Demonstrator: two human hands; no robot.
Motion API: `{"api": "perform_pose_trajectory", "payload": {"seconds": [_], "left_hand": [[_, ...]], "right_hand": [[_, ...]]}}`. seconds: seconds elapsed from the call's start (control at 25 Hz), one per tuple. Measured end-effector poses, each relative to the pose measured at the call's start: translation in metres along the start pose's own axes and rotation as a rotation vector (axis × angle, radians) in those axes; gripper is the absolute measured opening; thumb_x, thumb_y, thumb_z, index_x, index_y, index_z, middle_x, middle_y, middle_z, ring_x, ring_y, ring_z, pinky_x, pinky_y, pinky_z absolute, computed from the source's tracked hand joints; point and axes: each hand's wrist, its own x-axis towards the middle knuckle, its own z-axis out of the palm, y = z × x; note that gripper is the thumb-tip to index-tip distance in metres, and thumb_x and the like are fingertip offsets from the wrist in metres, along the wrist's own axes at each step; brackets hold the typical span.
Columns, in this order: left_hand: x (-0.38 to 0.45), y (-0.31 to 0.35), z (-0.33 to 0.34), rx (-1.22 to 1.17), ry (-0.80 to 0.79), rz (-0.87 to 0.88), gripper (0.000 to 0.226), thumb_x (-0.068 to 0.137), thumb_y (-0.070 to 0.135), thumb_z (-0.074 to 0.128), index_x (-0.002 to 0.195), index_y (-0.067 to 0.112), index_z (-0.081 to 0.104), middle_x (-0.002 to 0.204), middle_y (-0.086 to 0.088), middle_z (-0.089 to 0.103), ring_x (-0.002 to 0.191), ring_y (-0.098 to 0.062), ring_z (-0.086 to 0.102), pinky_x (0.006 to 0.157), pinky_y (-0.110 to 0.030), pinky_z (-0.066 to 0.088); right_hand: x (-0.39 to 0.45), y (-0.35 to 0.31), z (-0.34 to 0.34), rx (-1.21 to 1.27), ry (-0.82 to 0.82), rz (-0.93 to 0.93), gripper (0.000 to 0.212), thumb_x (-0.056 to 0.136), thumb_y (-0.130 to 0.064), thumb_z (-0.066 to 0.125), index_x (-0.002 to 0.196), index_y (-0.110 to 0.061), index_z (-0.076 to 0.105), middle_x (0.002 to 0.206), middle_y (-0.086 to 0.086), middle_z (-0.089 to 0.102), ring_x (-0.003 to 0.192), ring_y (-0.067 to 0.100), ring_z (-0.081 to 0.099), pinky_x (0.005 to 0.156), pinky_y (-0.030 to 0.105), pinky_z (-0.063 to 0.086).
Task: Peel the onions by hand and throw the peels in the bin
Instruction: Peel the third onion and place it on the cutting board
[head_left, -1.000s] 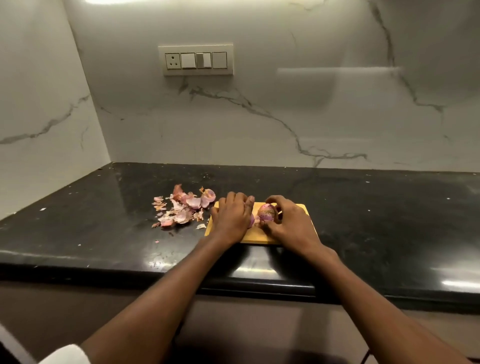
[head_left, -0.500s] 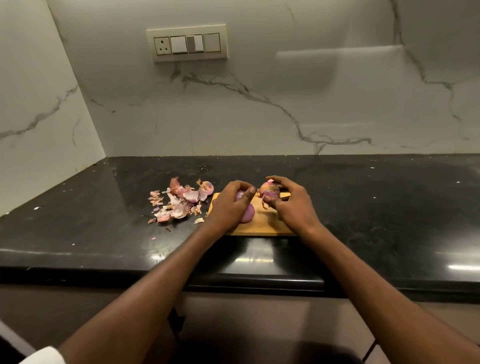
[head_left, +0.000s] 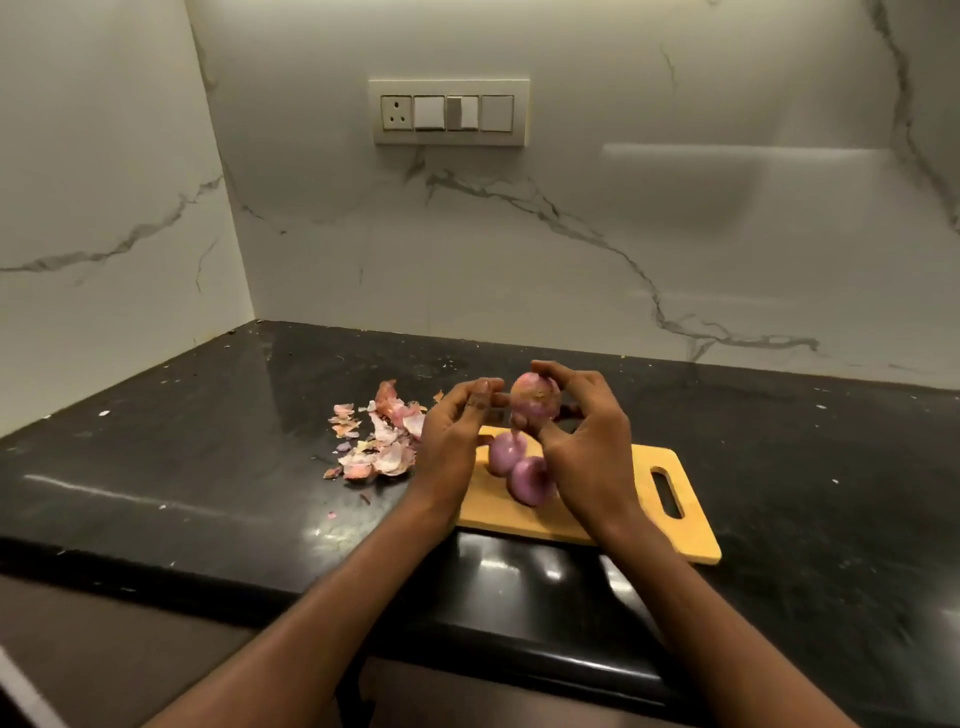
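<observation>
My right hand (head_left: 582, 441) grips an unpeeled onion (head_left: 535, 402) and holds it up above the yellow cutting board (head_left: 649, 499). A thin strip of skin hangs from the onion's underside. My left hand (head_left: 449, 436) is just left of the onion, its curled fingertips and thumb pinching at the onion's left side. Two peeled purple onions (head_left: 527, 480) lie side by side on the board below my hands. A pile of pink and brown peels (head_left: 382, 441) lies on the black counter left of the board.
The black stone counter (head_left: 208, 441) runs to marble walls at the left and back. A switch and socket panel (head_left: 449, 111) is on the back wall. The counter's front edge is close to me. No bin is in view.
My right hand has lifted the unpeeled onion off the board. My left hand let go of a peeled onion, which now lies on the board, and came up to the raised onion.
</observation>
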Motion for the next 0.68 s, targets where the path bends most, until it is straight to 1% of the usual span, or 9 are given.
{"api": "perform_pose_trajectory", "payload": {"seconds": [0.08, 0.16, 0.2, 0.24, 0.36, 0.44, 0.52, 0.6, 0.68], "left_hand": [[-0.004, 0.002, -0.017, -0.049, 0.024, 0.005, 0.042, 0.104, 0.044, 0.054, 0.123, 0.01, 0.07, 0.115, -0.009, 0.076, 0.111, -0.022, 0.072, 0.094, -0.044, 0.057], [-0.002, 0.002, -0.038, -0.076, 0.032, 0.013, 0.045, 0.101, 0.047, 0.056, 0.123, 0.011, 0.071, 0.118, -0.006, 0.075, 0.119, -0.012, 0.067, 0.099, -0.036, 0.053], [0.002, 0.0, -0.05, -0.111, 0.03, -0.005, 0.046, 0.102, 0.05, 0.056, 0.125, 0.013, 0.071, 0.124, -0.007, 0.073, 0.126, -0.015, 0.063, 0.103, -0.04, 0.051], [0.005, 0.002, -0.06, -0.164, 0.025, -0.031, 0.048, 0.103, 0.051, 0.055, 0.128, 0.013, 0.07, 0.128, -0.01, 0.07, 0.127, -0.019, 0.061, 0.102, -0.043, 0.052], [0.016, 0.008, -0.086, -0.334, 0.02, -0.084, 0.041, 0.106, 0.033, 0.053, 0.129, 0.001, 0.065, 0.114, -0.017, 0.072, 0.099, -0.024, 0.069, 0.082, -0.037, 0.059], [0.027, 0.013, -0.104, -0.387, 0.029, -0.089, 0.034, 0.105, 0.02, 0.054, 0.128, -0.002, 0.065, 0.109, -0.016, 0.073, 0.097, -0.023, 0.07, 0.084, -0.035, 0.058], [0.041, 0.015, -0.125, -0.452, 0.026, -0.101, 0.037, 0.102, 0.015, 0.054, 0.132, -0.004, 0.062, 0.116, -0.02, 0.07, 0.103, -0.028, 0.067, 0.091, -0.041, 0.054], [0.054, 0.014, -0.146, -0.499, 0.06, -0.138, 0.047, 0.093, 0.015, 0.056, 0.137, -0.004, 0.058, 0.121, -0.022, 0.066, 0.099, -0.03, 0.064, 0.082, -0.037, 0.054], [0.063, 0.009, -0.162, -0.52, 0.065, -0.157, 0.051, 0.087, 0.018, 0.058, 0.134, 0.0, 0.062, 0.117, -0.02, 0.066, 0.089, -0.026, 0.061, 0.072, -0.032, 0.049]], "right_hand": [[0.002, -0.01, 0.016, -0.152, -0.038, -0.177, 0.062, 0.08, 0.0, 0.081, 0.135, -0.023, 0.065, 0.127, -0.004, 0.054, 0.111, 0.011, 0.058, 0.091, 0.022, 0.055], [0.01, -0.019, 0.042, -0.191, -0.052, -0.258, 0.061, 0.081, -0.001, 0.081, 0.136, -0.022, 0.065, 0.127, -0.002, 0.052, 0.111, 0.014, 0.056, 0.091, 0.028, 0.057], [0.014, -0.023, 0.057, -0.198, -0.053, -0.285, 0.06, 0.081, 0.0, 0.08, 0.136, -0.021, 0.065, 0.127, -0.002, 0.052, 0.11, 0.015, 0.056, 0.091, 0.029, 0.056], [0.017, -0.027, 0.072, -0.201, -0.059, -0.305, 0.06, 0.081, 0.001, 0.079, 0.136, -0.021, 0.065, 0.126, -0.002, 0.052, 0.109, 0.016, 0.056, 0.09, 0.03, 0.056], [0.025, -0.032, 0.108, -0.195, -0.106, -0.331, 0.059, 0.082, 0.002, 0.076, 0.136, -0.02, 0.064, 0.128, -0.003, 0.056, 0.11, 0.016, 0.056, 0.091, 0.029, 0.054], [0.031, -0.035, 0.126, -0.155, -0.126, -0.346, 0.055, 0.083, 0.003, 0.074, 0.133, -0.018, 0.065, 0.128, -0.004, 0.063, 0.111, 0.015, 0.061, 0.094, 0.029, 0.055], [0.038, -0.038, 0.139, -0.053, -0.104, -0.301, 0.045, 0.085, 0.004, 0.071, 0.125, -0.016, 0.07, 0.119, -0.003, 0.072, 0.104, 0.013, 0.068, 0.091, 0.03, 0.058], [0.046, -0.038, 0.148, 0.015, -0.044, -0.237, 0.03, 0.089, 0.003, 0.068, 0.112, -0.014, 0.077, 0.103, -0.004, 0.078, 0.091, 0.009, 0.072, 0.083, 0.031, 0.06], [0.051, -0.037, 0.161, 0.014, -0.037, -0.181, 0.029, 0.091, 0.004, 0.063, 0.106, -0.015, 0.079, 0.095, -0.005, 0.079, 0.085, 0.008, 0.072, 0.079, 0.035, 0.061]]}}
